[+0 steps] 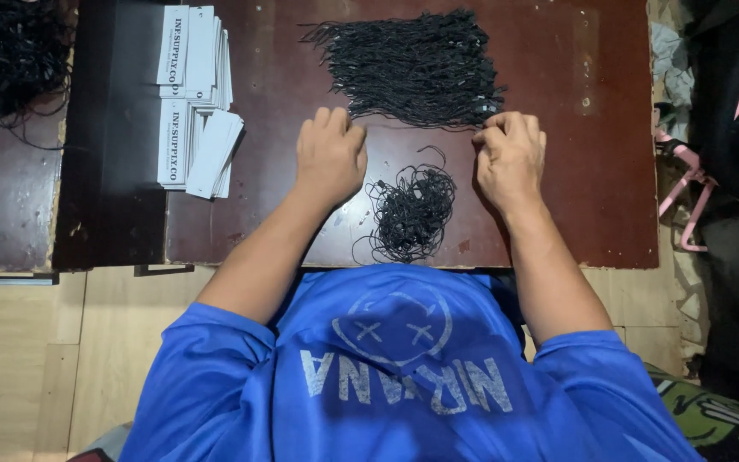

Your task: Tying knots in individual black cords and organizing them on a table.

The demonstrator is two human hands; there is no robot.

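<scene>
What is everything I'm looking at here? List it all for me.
Dark reddish-brown wooden table: one, centre of view.
Large flat bundle of black strings: one, far middle of the table.
Small tangled heap of black strings: one, near edge, between the hands.
Stacks of white rectangular paper tags: two fanned stacks, far left of the table.
Loose mass of black cords: one, on a second dark surface at far left.
Pink plastic hangers: a few, right of the table.
Blue printed T-shirt: one, worn by the person.
Left hand: curled, knuckles up, at the large bundle's near edge.
Right hand: curled, pinching at the bundle's near right corner.
</scene>
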